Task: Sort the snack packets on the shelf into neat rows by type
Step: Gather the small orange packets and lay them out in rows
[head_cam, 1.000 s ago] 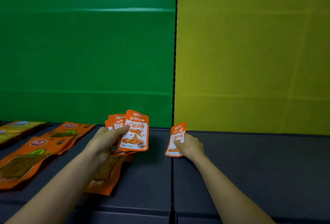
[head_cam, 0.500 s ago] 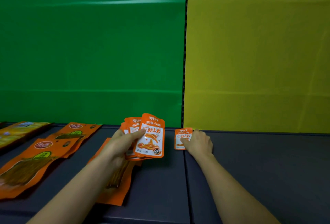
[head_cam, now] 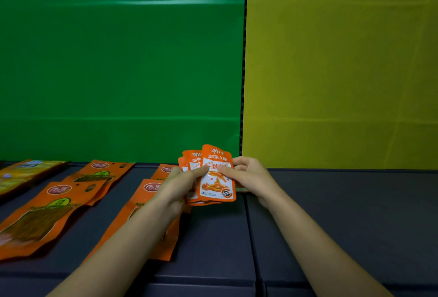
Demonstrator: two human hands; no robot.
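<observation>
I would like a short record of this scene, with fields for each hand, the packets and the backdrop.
left hand: grips a fan of small orange packets
right hand: pinches the front packet of that fan at its right edge
large orange packets: lie flat on the shelf, left of the hands
yellow packet: flat at the far left
backdrop: green panel left, yellow panel right

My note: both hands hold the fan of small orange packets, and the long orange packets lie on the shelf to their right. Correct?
Not quite. In the head view the long orange packets lie on the shelf to the left of the hands, not the right. The left hand and right hand do both hold the fan of small orange packets.
</observation>
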